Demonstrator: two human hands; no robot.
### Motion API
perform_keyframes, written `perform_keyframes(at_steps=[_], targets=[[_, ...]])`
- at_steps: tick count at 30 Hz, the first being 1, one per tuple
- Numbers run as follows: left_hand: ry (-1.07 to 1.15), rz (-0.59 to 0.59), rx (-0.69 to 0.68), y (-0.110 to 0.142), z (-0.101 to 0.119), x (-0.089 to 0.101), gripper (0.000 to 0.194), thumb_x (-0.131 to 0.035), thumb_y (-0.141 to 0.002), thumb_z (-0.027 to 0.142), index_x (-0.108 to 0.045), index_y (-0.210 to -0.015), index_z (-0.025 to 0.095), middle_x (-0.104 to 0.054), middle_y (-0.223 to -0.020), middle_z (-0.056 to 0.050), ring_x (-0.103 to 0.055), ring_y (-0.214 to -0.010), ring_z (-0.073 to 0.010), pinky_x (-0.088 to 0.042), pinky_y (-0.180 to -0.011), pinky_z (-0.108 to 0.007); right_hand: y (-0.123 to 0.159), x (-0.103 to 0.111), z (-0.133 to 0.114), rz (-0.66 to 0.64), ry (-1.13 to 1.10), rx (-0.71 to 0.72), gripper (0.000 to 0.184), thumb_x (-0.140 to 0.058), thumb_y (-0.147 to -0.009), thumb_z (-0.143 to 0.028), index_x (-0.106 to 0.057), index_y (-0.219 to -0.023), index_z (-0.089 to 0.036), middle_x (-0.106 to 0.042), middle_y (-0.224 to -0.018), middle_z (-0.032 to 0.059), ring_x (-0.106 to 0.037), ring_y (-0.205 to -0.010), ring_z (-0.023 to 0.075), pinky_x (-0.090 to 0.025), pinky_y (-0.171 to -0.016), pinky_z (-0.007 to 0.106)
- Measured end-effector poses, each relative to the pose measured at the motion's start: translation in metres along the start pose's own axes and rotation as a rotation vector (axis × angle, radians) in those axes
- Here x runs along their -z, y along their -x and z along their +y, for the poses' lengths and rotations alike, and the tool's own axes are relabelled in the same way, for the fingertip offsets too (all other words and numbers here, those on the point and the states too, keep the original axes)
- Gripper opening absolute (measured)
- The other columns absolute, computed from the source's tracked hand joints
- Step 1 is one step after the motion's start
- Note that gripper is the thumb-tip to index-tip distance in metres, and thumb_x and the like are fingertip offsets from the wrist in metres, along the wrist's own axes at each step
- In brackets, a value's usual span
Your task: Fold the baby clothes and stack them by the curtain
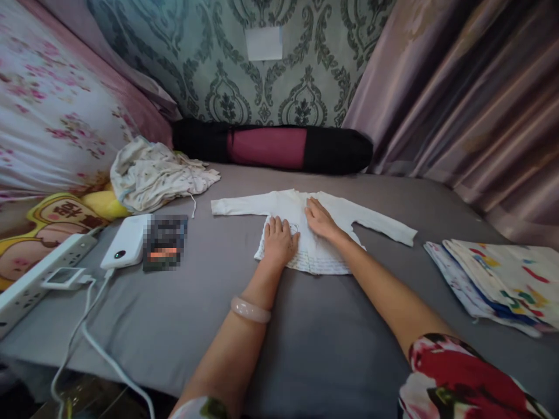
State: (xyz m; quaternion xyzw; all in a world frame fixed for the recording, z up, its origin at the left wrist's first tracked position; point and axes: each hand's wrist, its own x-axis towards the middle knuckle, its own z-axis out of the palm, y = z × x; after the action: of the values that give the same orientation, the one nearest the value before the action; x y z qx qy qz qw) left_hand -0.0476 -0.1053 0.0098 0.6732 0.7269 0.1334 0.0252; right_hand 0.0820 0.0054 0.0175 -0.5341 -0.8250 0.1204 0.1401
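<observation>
— Where is the white, long-sleeved cloth shirt [312, 253]?
— Beneath the left hand [279, 241] and right hand [323, 221], fingers extended, gripping nothing.
— And its handling?
— Probably light, soft; take the shoulders [337, 205], just beyond the fingers.

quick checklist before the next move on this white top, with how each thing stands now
1. White top spread out: ok, both sleeves reach out to the sides.
2. Hands on the fabric: ok, left hand and right hand both rest on its body, holding nothing else.
3. Cables off the top: ok, they lie apart, to the left.
4. Folded stack off the right sleeve: ok, there is a gap between them.
5. Crumpled cloth folded: not ok, it lies in a heap.
6. Underside free of creases: cannot tell, it is hidden.
</observation>
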Motion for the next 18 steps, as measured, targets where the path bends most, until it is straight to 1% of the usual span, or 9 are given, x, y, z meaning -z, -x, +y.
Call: perform_keyframes(at_steps=[3, 5, 7, 11, 14, 18], targets=[[0.005, 0.006, 0.004, -0.001, 0.000, 0.000, 0.054, -0.033, -0.095, 0.036, -0.043, -0.137, 0.005, -0.037, -0.149, -0.022, -0.028, -0.141, -0.0335, -0.024, -0.114, -0.050, 0.045, 0.003, 0.008, -0.062, 0.067, -0.019, 0.057, -0.024, -0.096, -0.032, -0.031, -0.147, -0.007, -0.025, -0.156, 0.0127, -0.019, -0.144, 0.0244, -0.019, -0.117, 0.041], [0.008, 0.007, -0.002, -0.001, -0.001, -0.001, 0.051, -0.033, -0.095, 0.033, -0.045, -0.136, 0.004, -0.037, -0.149, -0.022, -0.028, -0.141, -0.0329, -0.023, -0.115, -0.049, 0.069, 0.005, 0.007, -0.093, 0.106, -0.016, 0.057, -0.023, -0.097, -0.033, -0.031, -0.147, -0.007, -0.024, -0.156, 0.0129, -0.018, -0.145, 0.0252, -0.018, -0.117, 0.044], [0.012, 0.010, -0.005, -0.001, -0.002, -0.001, 0.048, -0.033, -0.095, 0.029, -0.046, -0.134, 0.006, -0.039, -0.148, -0.021, -0.028, -0.141, -0.0319, -0.023, -0.115, -0.048, 0.086, 0.005, 0.000, -0.117, 0.132, -0.017, 0.059, -0.022, -0.097, -0.036, -0.029, -0.148, -0.008, -0.022, -0.157, 0.0128, -0.017, -0.145, 0.0251, -0.017, -0.117, 0.044], [0.012, 0.042, -0.039, 0.001, -0.003, 0.001, 0.044, -0.032, -0.094, 0.024, -0.049, -0.132, 0.010, -0.043, -0.146, -0.018, -0.029, -0.141, -0.0301, -0.023, -0.114, -0.050, 0.103, 0.002, -0.015, -0.108, 0.155, -0.027, 0.062, -0.018, -0.098, -0.043, -0.027, -0.150, -0.008, -0.019, -0.158, 0.0127, -0.014, -0.146, 0.0248, -0.012, -0.117, 0.045], [0.024, 0.041, -0.065, 0.003, -0.001, 0.003, 0.044, -0.031, -0.095, 0.024, -0.048, -0.133, 0.010, -0.044, -0.145, -0.017, -0.029, -0.141, -0.0296, -0.023, -0.115, -0.050, 0.107, -0.001, -0.022, -0.076, 0.178, -0.028, 0.064, -0.017, -0.098, -0.045, -0.027, -0.150, -0.008, -0.022, -0.157, 0.0131, -0.015, -0.145, 0.0256, -0.010, -0.117, 0.047], [0.050, 0.015, -0.094, 0.006, 0.006, 0.004, 0.043, -0.032, -0.095, 0.025, -0.046, -0.134, 0.013, -0.045, -0.144, -0.017, -0.029, -0.141, -0.0287, -0.025, -0.113, -0.052, 0.109, -0.002, -0.025, -0.062, 0.192, -0.037, 0.063, -0.019, -0.098, -0.044, -0.028, -0.150, -0.008, -0.023, -0.157, 0.0132, -0.017, -0.145, 0.0264, -0.010, -0.117, 0.047]])
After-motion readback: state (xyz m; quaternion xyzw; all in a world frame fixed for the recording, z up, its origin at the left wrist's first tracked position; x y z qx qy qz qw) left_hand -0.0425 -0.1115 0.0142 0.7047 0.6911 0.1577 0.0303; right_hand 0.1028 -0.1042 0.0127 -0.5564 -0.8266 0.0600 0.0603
